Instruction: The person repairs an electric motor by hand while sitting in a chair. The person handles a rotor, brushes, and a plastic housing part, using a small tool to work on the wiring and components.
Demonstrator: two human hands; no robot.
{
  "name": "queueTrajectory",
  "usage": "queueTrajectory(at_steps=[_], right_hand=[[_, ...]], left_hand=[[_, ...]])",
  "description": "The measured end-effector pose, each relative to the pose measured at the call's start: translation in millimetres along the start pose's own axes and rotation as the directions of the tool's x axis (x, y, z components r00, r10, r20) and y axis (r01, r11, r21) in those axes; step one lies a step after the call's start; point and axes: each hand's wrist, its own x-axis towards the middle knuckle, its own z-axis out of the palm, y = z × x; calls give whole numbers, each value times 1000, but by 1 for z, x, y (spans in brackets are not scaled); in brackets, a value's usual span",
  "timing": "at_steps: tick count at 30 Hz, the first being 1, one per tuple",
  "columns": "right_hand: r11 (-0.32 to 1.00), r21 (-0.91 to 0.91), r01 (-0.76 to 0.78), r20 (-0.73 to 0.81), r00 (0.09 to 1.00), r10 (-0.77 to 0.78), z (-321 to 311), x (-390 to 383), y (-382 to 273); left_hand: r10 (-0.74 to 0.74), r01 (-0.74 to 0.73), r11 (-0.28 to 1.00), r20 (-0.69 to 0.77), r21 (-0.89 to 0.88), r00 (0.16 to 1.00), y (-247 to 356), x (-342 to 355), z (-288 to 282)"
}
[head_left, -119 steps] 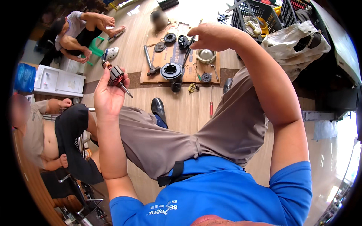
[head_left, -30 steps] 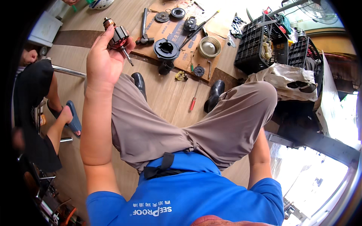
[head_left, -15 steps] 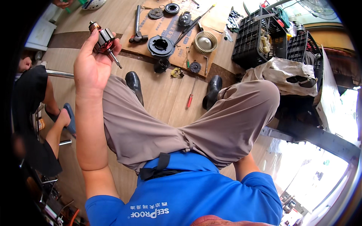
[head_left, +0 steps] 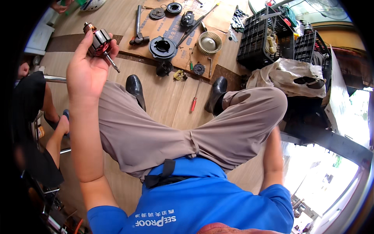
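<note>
My left hand is raised at the left, its fingers closed around a motor armature. The armature has a copper commutator at its upper end, a silver laminated core and a bare steel shaft that slants down to the right. My right forearm passes down beside my right knee, and the knee hides the hand. On the floor between my boots lies a red-handled screwdriver. Beyond it are a black cup-shaped part and a small brass-coloured part.
Flattened cardboard carries a hammer, a round black housing, a pale finned fan wheel and several small parts. Black crates and a white sack stand at the right. Another person's leg is at the left.
My left hand has shifted slightly left with the armature still in its grip. My right forearm has swung forward beside the right knee. The other person's foot has moved left.
</note>
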Motion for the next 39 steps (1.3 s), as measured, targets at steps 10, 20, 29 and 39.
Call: queueTrajectory(at_steps=[10, 20, 29, 39], right_hand=[[870, -285, 402, 128, 916, -381, 124, 62, -280], [935, -289, -204, -139, 976, 170, 380, 179, 7], [970, 97, -222, -188, 953, 237, 381, 199, 13], [926, 378, -12, 224, 971, -79, 345, 134, -75]], left_hand=[[-12, -3, 999, 378, 39, 926, 10, 53, 30], [25, -43, 978, 92, 202, 995, 8, 71, 16], [-57, 35, 961, 70, 275, 996, -3, 80, 18], [-147, 93, 930, 130, 357, 981, -48, 61, 42]])
